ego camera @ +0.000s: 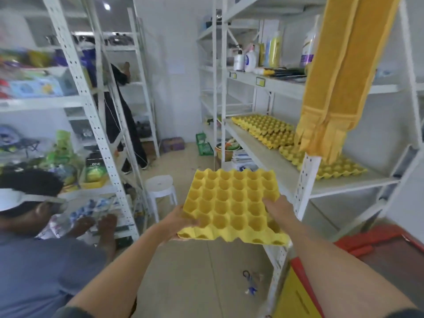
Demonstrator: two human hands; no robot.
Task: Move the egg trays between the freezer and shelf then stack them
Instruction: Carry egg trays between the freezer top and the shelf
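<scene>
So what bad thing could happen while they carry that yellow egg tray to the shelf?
The egg tray is held only at its near corners by the left hand and right hand, so the far end might sag or tip. The hanging yellow cloth partly hides the trays on the shelf, so stacking could go crooked. The white stool could trip them.

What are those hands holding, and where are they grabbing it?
An empty yellow egg tray, held level by both hands: the left hand at its near-left corner, the right hand on its right edge.
</scene>
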